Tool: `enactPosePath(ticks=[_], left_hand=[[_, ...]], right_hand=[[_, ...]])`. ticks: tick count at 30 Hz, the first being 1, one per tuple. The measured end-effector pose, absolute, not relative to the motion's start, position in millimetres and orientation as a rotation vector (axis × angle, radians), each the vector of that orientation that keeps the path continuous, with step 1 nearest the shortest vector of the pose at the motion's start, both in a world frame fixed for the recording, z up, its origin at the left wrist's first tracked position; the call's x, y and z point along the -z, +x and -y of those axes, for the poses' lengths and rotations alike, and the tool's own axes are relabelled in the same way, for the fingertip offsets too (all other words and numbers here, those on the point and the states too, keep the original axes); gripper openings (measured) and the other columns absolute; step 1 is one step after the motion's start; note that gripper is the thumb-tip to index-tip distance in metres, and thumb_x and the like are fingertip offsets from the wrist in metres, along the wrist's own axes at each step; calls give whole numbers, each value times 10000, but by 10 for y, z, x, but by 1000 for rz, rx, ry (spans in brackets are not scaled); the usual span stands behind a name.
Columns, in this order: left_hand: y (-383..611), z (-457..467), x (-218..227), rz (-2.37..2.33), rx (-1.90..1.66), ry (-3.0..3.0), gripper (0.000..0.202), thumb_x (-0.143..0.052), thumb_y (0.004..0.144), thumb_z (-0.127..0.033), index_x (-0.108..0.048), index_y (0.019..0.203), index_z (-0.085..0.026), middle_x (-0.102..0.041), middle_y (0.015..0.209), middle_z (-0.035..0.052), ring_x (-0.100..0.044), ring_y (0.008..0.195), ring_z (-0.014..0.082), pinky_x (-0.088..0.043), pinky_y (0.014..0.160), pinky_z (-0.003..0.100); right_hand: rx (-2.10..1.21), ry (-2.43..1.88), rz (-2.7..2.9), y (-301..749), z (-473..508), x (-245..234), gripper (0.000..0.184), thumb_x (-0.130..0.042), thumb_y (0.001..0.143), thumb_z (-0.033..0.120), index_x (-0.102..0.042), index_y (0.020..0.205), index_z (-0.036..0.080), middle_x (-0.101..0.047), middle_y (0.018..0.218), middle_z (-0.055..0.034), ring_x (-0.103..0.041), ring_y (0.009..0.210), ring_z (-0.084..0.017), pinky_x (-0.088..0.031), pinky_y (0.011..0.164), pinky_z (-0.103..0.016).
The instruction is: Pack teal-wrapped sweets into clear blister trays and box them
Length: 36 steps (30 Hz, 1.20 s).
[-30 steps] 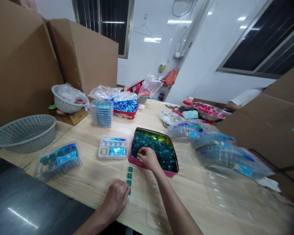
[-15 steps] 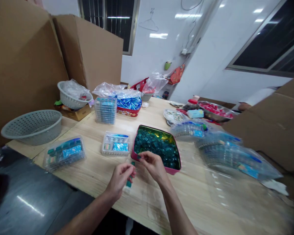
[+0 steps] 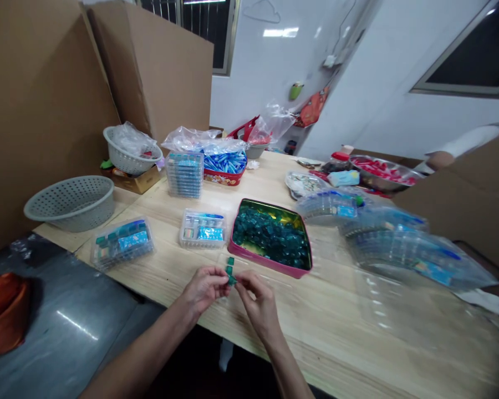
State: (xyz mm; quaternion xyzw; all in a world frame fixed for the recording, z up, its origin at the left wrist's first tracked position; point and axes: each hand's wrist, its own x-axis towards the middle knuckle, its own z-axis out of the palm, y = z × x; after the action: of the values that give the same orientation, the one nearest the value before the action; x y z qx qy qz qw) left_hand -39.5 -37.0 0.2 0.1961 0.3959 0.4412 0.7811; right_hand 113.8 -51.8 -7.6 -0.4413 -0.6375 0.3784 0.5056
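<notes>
The left hand (image 3: 203, 288) and right hand (image 3: 260, 302) meet in a narrow fingertip grip on a small teal square (image 3: 232, 280). They hold it just above the near edge of the pale wooden surface (image 3: 316, 327), with the pink-walled tin (image 3: 266, 263) heaped with like squares at 1 o'clock of the hands. The square looks light, hard and glossy, probably slippery, so a pinch across opposite edges seems safest. The smooth surface is crowded, with a filled clear pack (image 3: 202, 228) at 11 o'clock, a grey colander (image 3: 70, 202) at 10 o'clock and bagged clear trays (image 3: 403, 249) at 2 o'clock, and tall cardboard cartons (image 3: 37, 94) wall the left under white walls.
</notes>
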Motion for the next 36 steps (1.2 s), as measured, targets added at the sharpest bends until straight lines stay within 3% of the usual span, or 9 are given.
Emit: enactPosePath(ticks=[3,5,10,15,18,27,32,36], left_hand=[[-432,397,-48,-893,-999,575,244,-784,485,-156,-589,621,-106,-597,548,-6,-557,498,97,-420,553,233],[-449,413,-73,-932,-1012,663,232,-766,483,-138,-597,638,-107,-592,546,-14,-526,485,80,-390,520,213],[-507,436,-85,-931,-900,781,239,-711,466,-86,-604,678,-115,-557,538,-43,-460,471,54,-324,461,176],[-573,483,-14,-1013,-823,1005,133,-664,560,-163,-607,673,-122,-552,547,-33,-450,472,70,-335,467,191],[-573,531,36,-1197,-779,1357,52,-589,625,-122,-629,659,-123,-574,567,-10,-501,533,100,-368,535,212],[-506,644,110,-1424,-536,2106,220,-449,792,-90,-652,732,-150,-645,756,64,-581,733,176,-405,688,261],[-566,692,91,-1398,-526,2075,215,-445,789,-91,-638,724,-161,-645,724,60,-584,697,183,-398,652,263],[-657,768,9,-1451,-616,1914,223,-446,785,-90,-646,742,-181,-644,685,41,-594,665,182,-406,632,265]], right_hand=[[-1332,-1098,1200,1084,562,120,240,-662,778,370,-645,940,194,-658,727,-27,-633,644,-170,-526,620,-297],[-1481,-1088,1091,1064,575,115,271,-706,731,403,-653,876,180,-659,703,-17,-625,618,-156,-522,617,-285],[-1496,-1126,1126,1063,575,73,264,-752,668,386,-629,734,163,-617,636,6,-557,543,-113,-460,548,-233],[-1541,-1232,1303,1073,594,153,222,-653,716,374,-574,703,166,-554,522,25,-488,459,-107,-385,469,-216],[-1357,-1349,1538,1054,623,211,170,-568,731,303,-553,627,169,-526,508,23,-462,462,-108,-342,464,-210],[-774,-1483,1942,994,680,214,173,-464,748,116,-603,662,173,-604,651,-25,-565,619,-156,-403,598,-239],[-701,-1255,1976,973,799,154,212,-445,835,105,-636,846,198,-623,835,-52,-600,769,-172,-467,691,-256],[-618,-1153,2109,937,1019,204,236,-581,788,164,-599,1017,219,-626,970,-79,-594,870,-234,-506,732,-332]])
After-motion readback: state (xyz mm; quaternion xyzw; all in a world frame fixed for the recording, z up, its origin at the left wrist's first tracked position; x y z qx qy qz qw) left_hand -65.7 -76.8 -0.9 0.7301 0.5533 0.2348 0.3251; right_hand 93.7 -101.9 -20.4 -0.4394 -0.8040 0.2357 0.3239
